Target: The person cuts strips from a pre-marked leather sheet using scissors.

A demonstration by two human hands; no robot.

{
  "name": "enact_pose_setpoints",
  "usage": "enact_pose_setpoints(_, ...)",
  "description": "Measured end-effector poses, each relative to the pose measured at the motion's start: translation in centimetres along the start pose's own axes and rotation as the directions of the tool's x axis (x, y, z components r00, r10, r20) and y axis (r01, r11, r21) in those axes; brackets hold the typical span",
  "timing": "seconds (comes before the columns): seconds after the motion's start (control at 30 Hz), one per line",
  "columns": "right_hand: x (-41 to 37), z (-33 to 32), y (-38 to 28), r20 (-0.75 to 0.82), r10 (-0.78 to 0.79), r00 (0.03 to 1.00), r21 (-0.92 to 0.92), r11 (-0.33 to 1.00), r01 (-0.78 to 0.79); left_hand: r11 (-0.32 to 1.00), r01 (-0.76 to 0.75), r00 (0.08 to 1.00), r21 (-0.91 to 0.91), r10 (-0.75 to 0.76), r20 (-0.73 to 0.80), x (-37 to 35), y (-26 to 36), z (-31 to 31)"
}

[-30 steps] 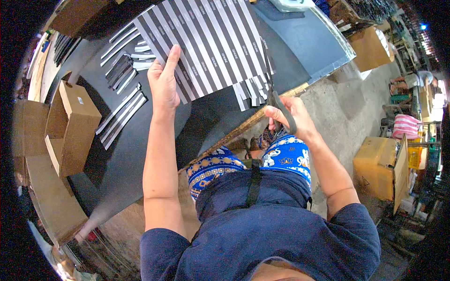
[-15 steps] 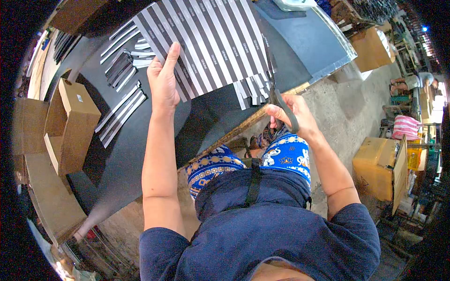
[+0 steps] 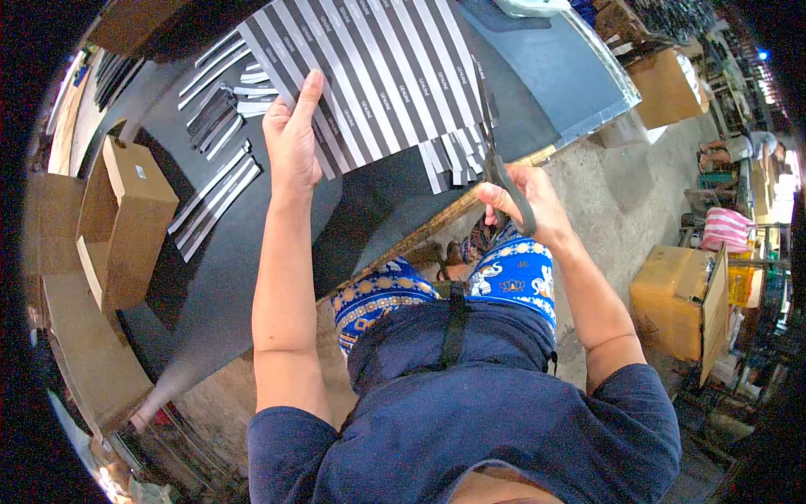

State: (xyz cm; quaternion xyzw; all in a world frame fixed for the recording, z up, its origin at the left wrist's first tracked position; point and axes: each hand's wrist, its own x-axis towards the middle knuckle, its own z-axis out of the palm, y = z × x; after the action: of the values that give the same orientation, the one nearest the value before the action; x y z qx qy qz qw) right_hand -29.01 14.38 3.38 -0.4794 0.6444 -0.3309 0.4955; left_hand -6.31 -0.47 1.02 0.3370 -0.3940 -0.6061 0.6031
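Left grip (image 3: 291,147) pinching thin, flat, black-and-white-striped sheet (image 3: 369,80); right grip (image 3: 541,208) clasping black, loop-handled scissors (image 3: 495,170) at sheet's edge.

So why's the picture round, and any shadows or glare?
Head view: black corners around a rounded scene, probably from a fisheye lens; head view: a dark patch, likely shadow, on the black tabletop below the striped sheet; head view: white glare near the right edge.

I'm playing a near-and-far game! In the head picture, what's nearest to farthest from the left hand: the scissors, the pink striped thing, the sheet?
1. Sheet: in the left hand itself.
2. Scissors: at the sheet's right side, in the right hand.
3. Pink striped thing: far right, well past both hands.
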Motion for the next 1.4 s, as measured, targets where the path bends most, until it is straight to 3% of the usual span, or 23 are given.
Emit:
enact_pose_setpoints(0.8, 0.6, -0.1, 0.7, -0.066, -0.011, 0.998, -0.137, 0.991, 0.002, 1.0, -0.017, 1.0, 0.014, 0.017, -0.003, 0.1, -0.3, -0.3)
enact_pose_setpoints(0.87, 0.5, 0.2, 0.6, -0.087, -0.033, 0.996, -0.053, 0.998, 0.028, 1.0, -0.012, 1.0, -0.008, 0.012, 0.0, 0.3, -0.5, -0.5)
enact_pose_setpoints(1.4, 0.4, 0.3, 0.2, -0.107, 0.028, 0.994, -0.042, 0.999, -0.032, 1.0, 0.008, 1.0, -0.028, -0.008, 0.0, 0.3, -0.6, -0.5)
